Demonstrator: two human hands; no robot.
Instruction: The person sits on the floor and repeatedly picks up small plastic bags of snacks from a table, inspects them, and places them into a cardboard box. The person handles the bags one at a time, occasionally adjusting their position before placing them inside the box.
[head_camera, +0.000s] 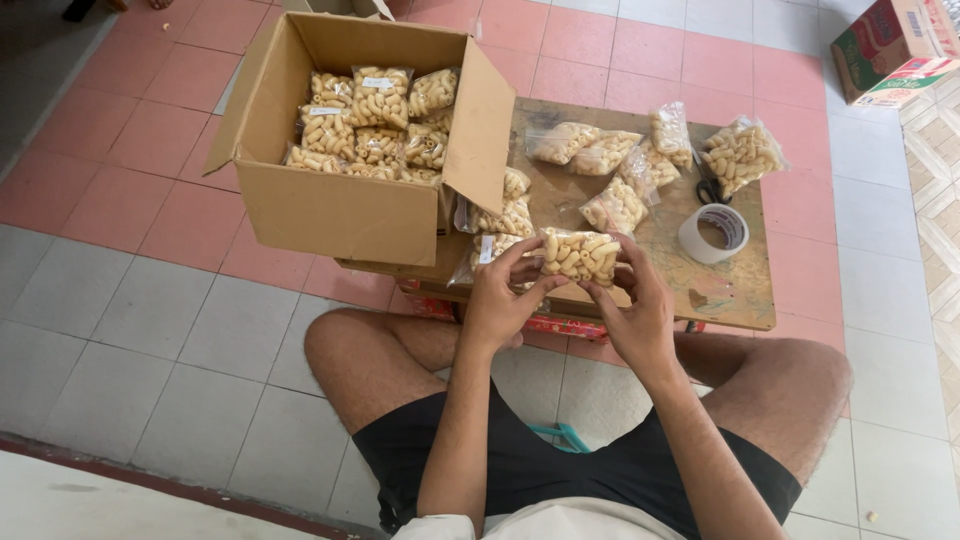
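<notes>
Clear plastic snack bag (580, 255) is pinched at both ends by left hand (497, 300) and right hand (637, 310); a tight squeeze could crush the snacks or burst the seal

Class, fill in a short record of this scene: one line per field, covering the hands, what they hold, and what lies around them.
Left hand: left hand grips the snack bag
Right hand: right hand grips the same bag
Box: open cardboard box, filled with similar bags
Table: low wooden table with loose bags
Tools: tape roll; scissors, partly hidden
Posture: seated, knees apart, tiled floor
</notes>
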